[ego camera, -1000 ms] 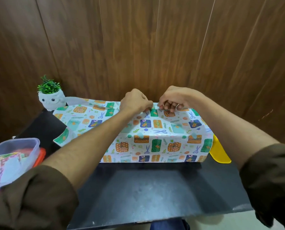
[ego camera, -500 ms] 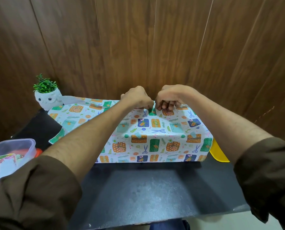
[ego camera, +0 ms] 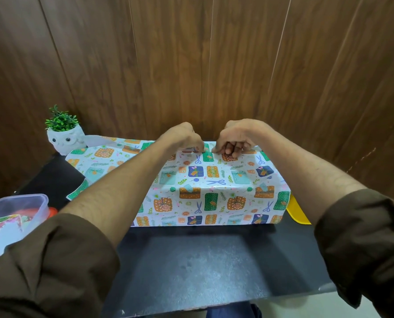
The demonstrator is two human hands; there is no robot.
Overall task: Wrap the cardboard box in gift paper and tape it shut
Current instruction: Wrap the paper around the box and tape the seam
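Since a second ago I see the two hands drawn closer together along the far top edge of the parcel; the gap between them is narrower, and the parcel itself has not shifted on the table.

There is only the head view. In it, the gift paper (ego camera: 212, 191) is draped over the cardboard box, which is fully covered, so I see only its shape: a long block lying across the black table (ego camera: 191, 267), close to the wood-panelled wall (ego camera: 191, 65). The paper's loose left end spreads flat on the table toward the owl plant pot (ego camera: 64, 140).

My left hand (ego camera: 180, 138) sits at the far top edge of the box, fingers curled tight with their tips down on the paper; it looks like a pinch on the paper edge, though the knuckles hide the exact contact. My right hand (ego camera: 236, 140) is just beside it, also curled closed, fingertips (ego camera: 228, 152) pressing or pinching the paper at the same edge. The paper lies directly under both sets of fingers, and the printed front face hangs down toward me.

A clear plastic container (ego camera: 14, 216) with paper scraps sits at the table's left edge. A yellow object (ego camera: 298, 212) pokes out just beyond the box's right end.
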